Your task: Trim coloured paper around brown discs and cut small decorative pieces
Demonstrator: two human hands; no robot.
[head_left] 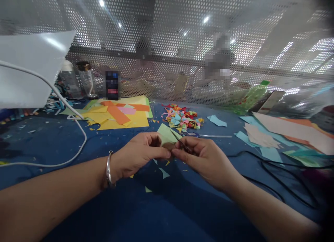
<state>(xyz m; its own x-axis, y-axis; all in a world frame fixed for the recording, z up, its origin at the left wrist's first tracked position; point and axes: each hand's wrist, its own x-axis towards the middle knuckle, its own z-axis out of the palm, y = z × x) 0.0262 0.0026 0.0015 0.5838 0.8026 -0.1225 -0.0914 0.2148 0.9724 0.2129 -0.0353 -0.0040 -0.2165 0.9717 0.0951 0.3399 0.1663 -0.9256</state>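
Note:
Near the middle of the table, my left hand is closed on a piece of pale green paper, pinched between thumb and fingers. A brownish rounded piece lies against the paper by my left thumb; what it is I cannot make out. My right hand grips small scissors, whose dark pointed blade angles up and left beside the paper. Their handles are mostly hidden in my fingers. Beneath my hands lie small paper scraps, pale green and yellow.
A heap of colourful paper cuttings lies just beyond my hands. Coloured sheets are stacked left, more papers right. A white cable and black cables cross the table. A perforated metal screen stands behind.

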